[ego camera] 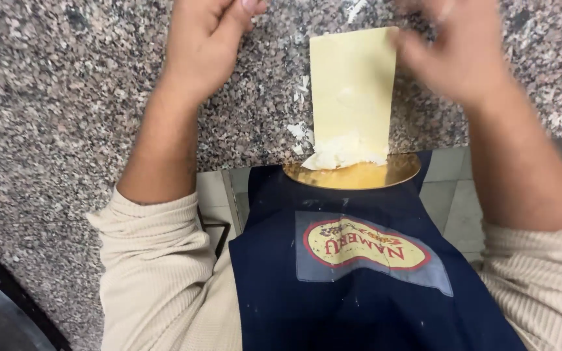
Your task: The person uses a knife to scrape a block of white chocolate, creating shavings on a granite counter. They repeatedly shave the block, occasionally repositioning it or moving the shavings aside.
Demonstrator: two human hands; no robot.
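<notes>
A pale cream rectangular sheet (352,91) lies on the speckled granite counter (66,97), with its near end torn and crumbly. That end rests over a round golden board (359,175) that juts past the counter's edge against my blue apron (372,279). My right hand (456,52) is blurred and touches the sheet's far right corner; whether it grips the sheet is unclear. My left hand (209,39) hovers left of the sheet with its fingers curled in, and nothing shows in it.
Small white crumbs (300,130) lie on the counter beside the sheet's left edge. Tiled floor (450,195) shows below the counter edge. A dark object (1,305) sits at the lower left corner.
</notes>
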